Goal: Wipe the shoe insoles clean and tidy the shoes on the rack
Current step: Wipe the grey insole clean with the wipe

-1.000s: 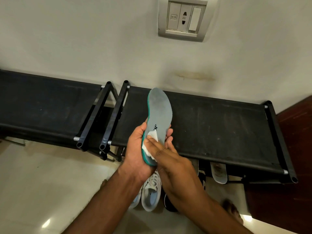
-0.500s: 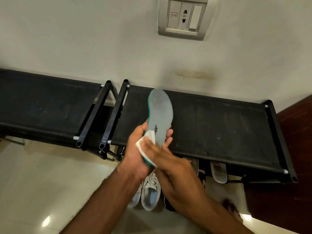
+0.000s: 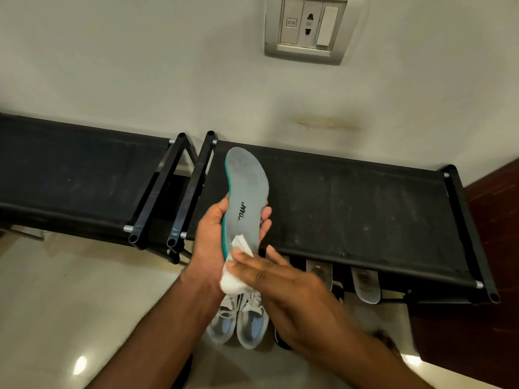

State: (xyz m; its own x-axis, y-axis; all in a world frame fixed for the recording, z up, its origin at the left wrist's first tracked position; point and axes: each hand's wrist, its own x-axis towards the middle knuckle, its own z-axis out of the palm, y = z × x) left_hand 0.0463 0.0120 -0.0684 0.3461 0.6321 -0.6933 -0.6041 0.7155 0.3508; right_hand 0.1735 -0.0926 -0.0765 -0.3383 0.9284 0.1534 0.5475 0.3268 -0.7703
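My left hand (image 3: 209,242) grips a grey insole (image 3: 247,189) with a teal edge and black lettering, held upright in front of the black shoe rack (image 3: 351,203). My right hand (image 3: 283,287) holds a white wipe (image 3: 234,279) against the insole's heel end, its fingers lying over the wipe. A pair of light grey lace-up sneakers (image 3: 241,321) stands on the floor below my hands. Two more insoles (image 3: 365,284) lean under the rack's right shelf.
A second black rack (image 3: 70,175) stands to the left, its frame beside the first. A wall socket plate (image 3: 307,26) sits above. A dark shoe (image 3: 280,341) lies partly hidden under my right wrist. A brown wooden panel (image 3: 491,248) borders the right side. Glossy beige floor (image 3: 70,318) spreads left.
My right hand has slid the wipe down from the insole's middle to its heel end, uncovering the black lettering. The left hand keeps its hold on the insole.
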